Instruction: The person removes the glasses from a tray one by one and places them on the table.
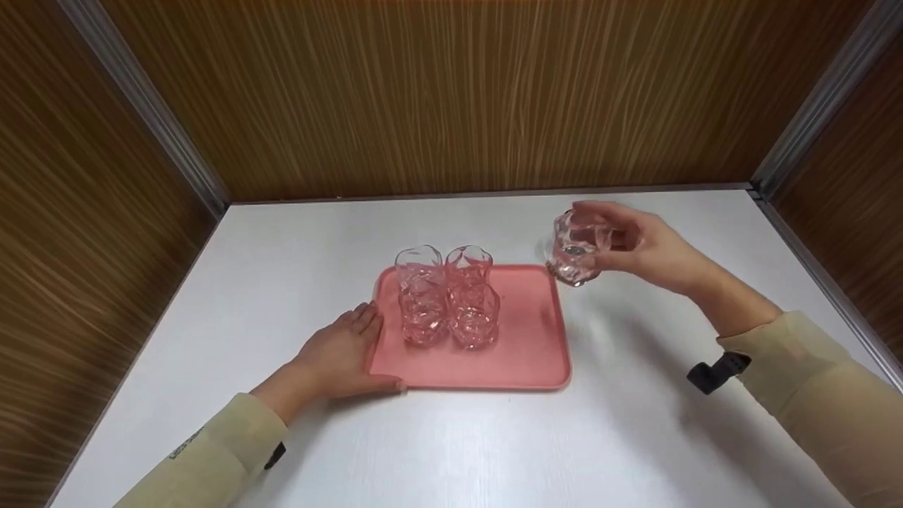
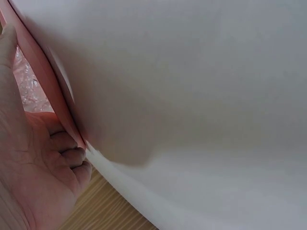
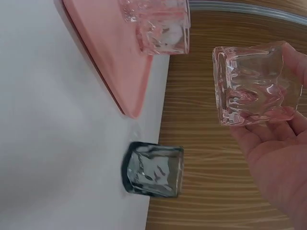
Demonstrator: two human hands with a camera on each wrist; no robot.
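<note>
A pink-tinted glass (image 1: pixel 575 248) hangs in the air just past the far right corner of a pink tray (image 1: pixel 529 353), held in the person's right hand (image 1: pixel 645 250). The fingers and thumb curl round its rippled sides, and the glass is lifted clear of the white table (image 1: pixel 635 437). From the right wrist camera the same glass (image 3: pixel 254 86) shows thick walls with a wavy moulded surface, pinched between fingertips (image 3: pixel 283 112) at its lower side.

By its look, the glass is rigid, fairly weighty for its size and breakable, and its smooth surface could slip. The ripples offer some purchase, so a hold across the middle of the walls, as here, seems the safest place to take it.

On the table below it, the right wrist view shows one more tumbler (image 3: pixel 153 170), clear and darker in tone, standing just off the tray's corner (image 3: pixel 132 108).

Four matching glasses (image 1: pixel 448 296) stand close together in a two-by-two block on the left half of the tray, leaving its right half bare.

The left hand (image 1: pixel 342 353) rests against the tray's left edge, fingers laid flat along the rim and thumb along the near edge. The left wrist camera shows the fingers (image 2: pixel 69 153) bent under the lip.

Wood-grain panels (image 1: pixel 451 92) wall the table on three sides.
</note>
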